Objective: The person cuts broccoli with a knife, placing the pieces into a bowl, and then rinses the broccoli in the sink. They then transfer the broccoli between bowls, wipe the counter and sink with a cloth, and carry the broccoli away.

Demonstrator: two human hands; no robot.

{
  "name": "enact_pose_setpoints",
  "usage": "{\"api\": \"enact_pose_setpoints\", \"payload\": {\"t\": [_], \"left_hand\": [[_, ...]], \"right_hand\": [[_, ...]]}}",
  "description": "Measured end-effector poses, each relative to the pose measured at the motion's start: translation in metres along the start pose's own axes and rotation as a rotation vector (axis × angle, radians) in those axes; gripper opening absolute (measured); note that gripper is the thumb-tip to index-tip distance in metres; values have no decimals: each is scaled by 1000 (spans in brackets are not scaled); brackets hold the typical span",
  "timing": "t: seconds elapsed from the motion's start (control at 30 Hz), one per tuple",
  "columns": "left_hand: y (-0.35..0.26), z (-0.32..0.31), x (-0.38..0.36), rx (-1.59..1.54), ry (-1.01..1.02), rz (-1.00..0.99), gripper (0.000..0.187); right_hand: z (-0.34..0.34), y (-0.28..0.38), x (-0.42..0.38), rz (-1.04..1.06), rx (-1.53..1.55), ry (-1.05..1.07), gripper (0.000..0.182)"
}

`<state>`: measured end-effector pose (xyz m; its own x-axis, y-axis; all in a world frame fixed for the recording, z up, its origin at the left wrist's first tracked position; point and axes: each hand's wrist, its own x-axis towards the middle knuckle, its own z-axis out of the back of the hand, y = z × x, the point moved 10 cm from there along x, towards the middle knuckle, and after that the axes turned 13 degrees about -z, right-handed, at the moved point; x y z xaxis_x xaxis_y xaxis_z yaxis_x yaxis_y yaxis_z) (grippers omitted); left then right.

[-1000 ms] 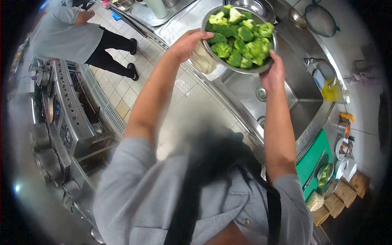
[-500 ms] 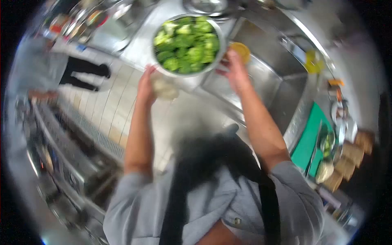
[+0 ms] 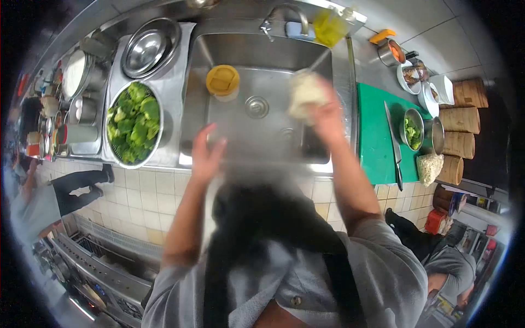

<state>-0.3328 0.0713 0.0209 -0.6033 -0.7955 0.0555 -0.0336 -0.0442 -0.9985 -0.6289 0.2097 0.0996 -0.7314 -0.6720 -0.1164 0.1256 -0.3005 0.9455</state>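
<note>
My left hand (image 3: pixel 206 156) hovers over the front edge of the steel sink (image 3: pixel 257 150), its fingers apart and holding nothing. On the right side of the sink, my right hand (image 3: pixel 328 117) is closed on a pale cream bundle (image 3: pixel 304 95), too blurred to tell its kind. Left of the sink, a colander (image 3: pixel 158 134) full of broccoli florets (image 3: pixel 133 123) rests on the steel counter, apart from both hands. A clear tub with a yellow lid (image 3: pixel 222 80) stands inside the sink, left of the drain.
A green cutting board (image 3: pixel 374 136) lies to the right, bearing a knife (image 3: pixel 392 136) and a small bowl of green pieces (image 3: pixel 411 131). Steel bowls (image 3: pixel 147 52) stand behind the colander. The faucet (image 3: pixel 287 11) rises behind the sink. Other people (image 3: pixel 71 191) stand at both sides.
The colander of broccoli has left my hands and rests on the left counter. The cream bundle, near my left hand before, is in my right hand. The view has turned.
</note>
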Motion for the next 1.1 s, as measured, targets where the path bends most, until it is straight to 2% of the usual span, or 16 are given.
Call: {"api": "enact_pose_setpoints", "payload": {"t": [0.07, 0.13, 0.17, 0.2, 0.23, 0.33, 0.37, 0.43, 0.5, 0.57, 0.63, 0.73, 0.87, 0.93, 1.07, 1.1], "left_hand": [[-9, -9, -10, 954, 116, -479, 42], [17, -15, -30, 986, 126, -452, 35], [23, -22, -41, 1124, 150, -567, 27], [25, -29, -41, 1141, 175, -516, 20], [16, -34, -35, 1145, 114, -524, 20], [12, -38, -31, 1183, 76, -501, 22], [15, -39, -30, 1211, 105, -486, 23], [12, -42, -26, 1228, 115, -469, 23], [13, -43, -24, 1241, 124, -456, 23], [18, -41, -24, 1235, 149, -421, 25], [21, -41, -25, 1238, 167, -408, 25], [24, -41, -25, 1250, 188, -371, 25], [19, -41, -27, 1274, 169, -451, 23], [24, -37, -25, 1244, 167, -380, 25], [19, -38, -28, 1240, 138, -426, 25], [19, -38, -30, 1286, 115, -453, 25]], "right_hand": [[106, 5, 36, 105, 49, -265, 52], [199, -28, 82, 141, 42, -388, 50], [237, -40, 99, 143, -35, -437, 50], [269, -50, 111, 111, -455, -606, 54], [286, -75, 132, -202, -586, -528, 63], [355, -219, 238, -221, -846, -523, 52], [359, -259, 263, -423, -1005, -438, 50], [318, -226, 256, -648, -1050, -418, 43], [258, -205, 282, -570, -1154, -298, 44], [209, -164, 289, -229, -1159, -490, 46], [171, -137, 296, 6, -1077, -549, 47], [132, -124, 295, 114, -1239, -420, 49], [122, -127, 269, 210, -1234, -291, 49], [103, -130, 237, 377, -1307, -168, 46], [93, -127, 182, 419, -1182, -108, 41], [91, -135, 173, 323, -1194, -47, 43]]}}
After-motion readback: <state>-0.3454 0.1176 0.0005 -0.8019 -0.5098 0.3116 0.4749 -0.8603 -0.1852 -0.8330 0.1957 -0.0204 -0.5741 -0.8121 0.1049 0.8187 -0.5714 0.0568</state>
